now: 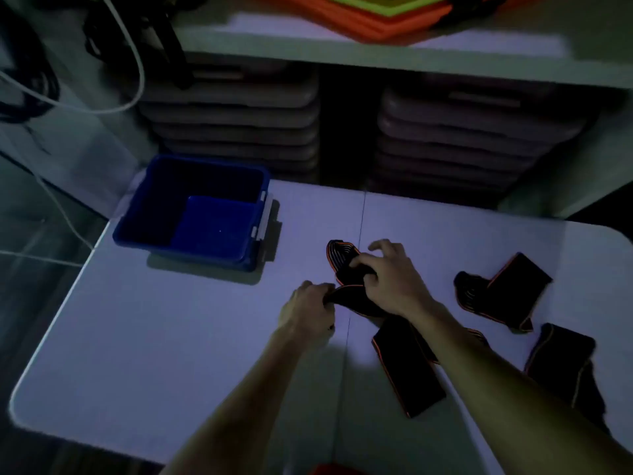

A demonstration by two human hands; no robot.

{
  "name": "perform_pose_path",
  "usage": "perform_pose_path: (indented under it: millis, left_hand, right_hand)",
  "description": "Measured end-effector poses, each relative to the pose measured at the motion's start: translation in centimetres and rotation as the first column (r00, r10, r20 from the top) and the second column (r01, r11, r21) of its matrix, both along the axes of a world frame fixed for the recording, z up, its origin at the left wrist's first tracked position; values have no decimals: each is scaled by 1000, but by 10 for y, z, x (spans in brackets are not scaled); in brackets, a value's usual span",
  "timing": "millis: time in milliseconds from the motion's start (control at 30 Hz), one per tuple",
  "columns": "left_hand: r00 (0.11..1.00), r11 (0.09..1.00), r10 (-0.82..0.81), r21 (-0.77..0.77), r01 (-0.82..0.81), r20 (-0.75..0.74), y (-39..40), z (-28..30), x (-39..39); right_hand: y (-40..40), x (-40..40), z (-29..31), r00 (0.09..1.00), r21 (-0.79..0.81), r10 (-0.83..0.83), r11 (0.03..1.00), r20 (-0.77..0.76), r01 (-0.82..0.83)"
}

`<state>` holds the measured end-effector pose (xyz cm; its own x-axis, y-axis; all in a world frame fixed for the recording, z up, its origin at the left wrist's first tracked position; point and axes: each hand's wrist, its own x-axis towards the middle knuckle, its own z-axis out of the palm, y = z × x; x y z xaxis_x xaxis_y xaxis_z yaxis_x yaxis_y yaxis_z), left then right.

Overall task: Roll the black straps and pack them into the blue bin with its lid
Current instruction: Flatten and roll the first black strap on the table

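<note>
Black strap (346, 265), partly coiled on the counter (171, 337), is pinched in both grips: left hand (310, 308), right hand (390, 275).

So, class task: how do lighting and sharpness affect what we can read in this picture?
Head view: dim and bluish; the table catches most light; hands cast soft shadows; black straps lose detail except their orange edging; shelf edges bow from the wide lens; slightly soft overall.

Two bare hands are handling matt black woven-cloth straps (407, 365) with orange stitched edges on a smooth, faintly sheened white plastic-looking table (171, 354), beside a glossy blue plastic bin (191, 241) that is catching dim light.
</note>
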<state>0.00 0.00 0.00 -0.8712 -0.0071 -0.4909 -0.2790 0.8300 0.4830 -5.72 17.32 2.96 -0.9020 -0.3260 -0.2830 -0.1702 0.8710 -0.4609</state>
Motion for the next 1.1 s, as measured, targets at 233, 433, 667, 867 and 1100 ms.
perform_pose_path:
  millis: [233,433,667,867,1100]
  left_hand:
    - [984,995,-77,-68,67,-160,-16,-4,-15]
    - [874,972,-22,-216,-95,-485,-51,5,10]
    - [922,944,-214,-309,111,-322,-52,-26,69]
    - [969,966,8,-250,-71,-248,-56,-38,88]
    - [989,965,53,-248,-86,-135,-52,-34,113]
  right_hand:
    - [-19,-41,-13,966,-173,-135,969,220,175]
    - [13,-56,-20,779,-430,-466,654,418,622]
    - [27,-6,-46,862,-63,-492,863,121,502]
    - [-3,49,-51,990,-3,133,991,-55,-133]
    - [-27,89,-51,954,87,246,961,173,-264]
